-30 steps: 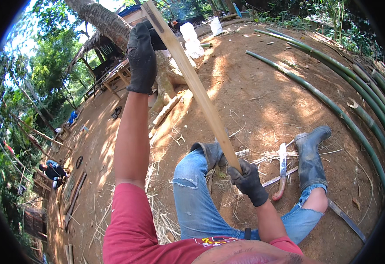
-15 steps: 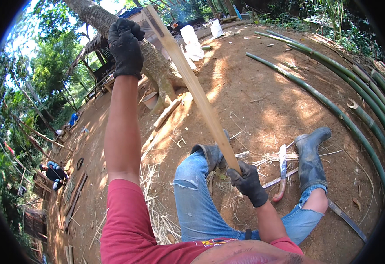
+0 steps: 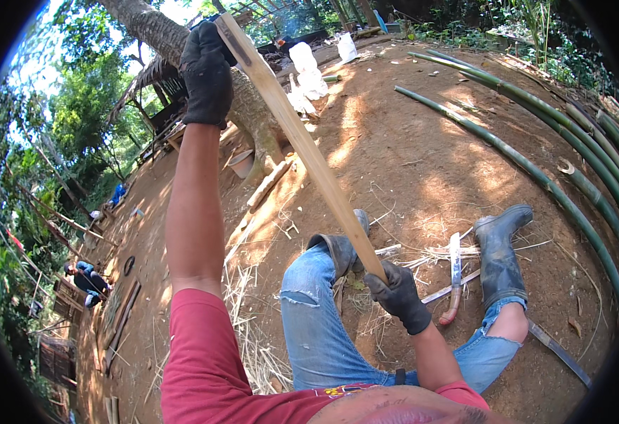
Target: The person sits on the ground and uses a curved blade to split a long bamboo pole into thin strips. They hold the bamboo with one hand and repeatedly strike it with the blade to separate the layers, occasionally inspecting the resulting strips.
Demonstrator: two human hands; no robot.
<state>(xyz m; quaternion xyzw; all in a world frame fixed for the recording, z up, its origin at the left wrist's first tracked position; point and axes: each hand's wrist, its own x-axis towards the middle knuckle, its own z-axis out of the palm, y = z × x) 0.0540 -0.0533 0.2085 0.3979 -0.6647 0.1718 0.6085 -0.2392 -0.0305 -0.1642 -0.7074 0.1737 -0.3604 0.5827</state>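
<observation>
I sit on bare earth with both legs stretched out, in torn jeans and dark rubber boots. My left hand, in a black glove, is raised high and grips the far upper end of a long pale bamboo strip. My right hand, also gloved, grips the strip's near end low between my knees. The strip runs slanted from upper left down to my lap. A curved knife with a reddish handle lies on the ground between my boots.
Long green bamboo poles lie across the ground on the right. A tree trunk, white sacks and a bucket stand beyond. Bamboo shavings litter the earth by my legs. A person crouches far left.
My left hand has slid farther up the strip toward its far end and the arm has stretched higher. My right hand has stayed in place.
</observation>
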